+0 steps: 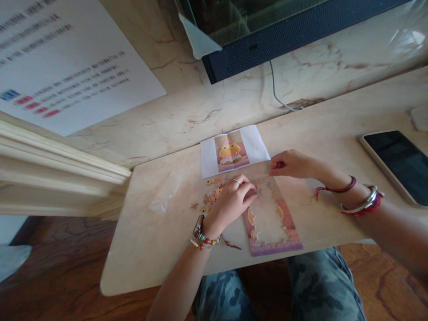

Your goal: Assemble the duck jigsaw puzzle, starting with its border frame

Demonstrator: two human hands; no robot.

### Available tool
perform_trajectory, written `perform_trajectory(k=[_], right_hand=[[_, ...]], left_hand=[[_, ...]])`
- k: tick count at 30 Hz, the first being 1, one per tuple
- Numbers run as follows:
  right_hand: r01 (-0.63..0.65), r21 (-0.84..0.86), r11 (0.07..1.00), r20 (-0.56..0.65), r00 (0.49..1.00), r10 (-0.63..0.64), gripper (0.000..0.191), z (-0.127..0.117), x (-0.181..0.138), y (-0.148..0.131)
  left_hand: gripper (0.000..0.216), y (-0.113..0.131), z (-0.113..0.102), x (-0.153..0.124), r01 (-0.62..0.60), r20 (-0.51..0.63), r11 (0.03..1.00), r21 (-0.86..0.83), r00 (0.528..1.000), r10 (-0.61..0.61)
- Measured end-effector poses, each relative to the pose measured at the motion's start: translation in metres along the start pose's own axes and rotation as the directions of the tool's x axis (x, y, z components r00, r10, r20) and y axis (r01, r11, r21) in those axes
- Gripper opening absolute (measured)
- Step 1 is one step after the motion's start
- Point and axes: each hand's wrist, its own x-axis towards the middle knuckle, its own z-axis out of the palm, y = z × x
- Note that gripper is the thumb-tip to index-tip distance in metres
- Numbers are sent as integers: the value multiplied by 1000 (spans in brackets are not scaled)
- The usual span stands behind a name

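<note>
A jigsaw puzzle (274, 247) lies on the counter in front of me, its pink and purple border joined around a bare middle. Over its upper left side, my left hand (236, 198) is closed, fingertips together near small bluish pieces; anything between them is hidden. My right hand (289, 164) is closed in a pinch at the upper right corner, just above a greenish piece, and what it grips is too small to make out. Loose puzzle pieces (211, 196) lie heaped left of the puzzle, partly behind my left hand. Behind them rests a creased reference picture (231, 152) of a yellow character.
A clear plastic bag (162, 203) lies at the left of the counter (133, 249). To the right rests a phone (401, 165). A dark screen-like device (267, 49) is on the wall, its cable (274, 89) hanging down. A printed sheet (83, 67) is at upper left.
</note>
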Motion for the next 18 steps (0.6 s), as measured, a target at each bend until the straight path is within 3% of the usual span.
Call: perform_trajectory(k=[3, 9, 18], right_hand=[[59, 8, 998, -17, 998, -58, 17, 2, -1, -2], [317, -73, 946, -81, 943, -322, 15, 15, -1, -14], [242, -129, 962, -44, 967, -249, 12, 23, 3, -19]], left_hand=[[10, -1, 0, 0, 0, 6, 1000, 11, 1000, 0], [24, 2, -1, 2, -16, 2, 997, 74, 1000, 16], [20, 13, 5, 2, 13, 28, 986, 164, 999, -18]])
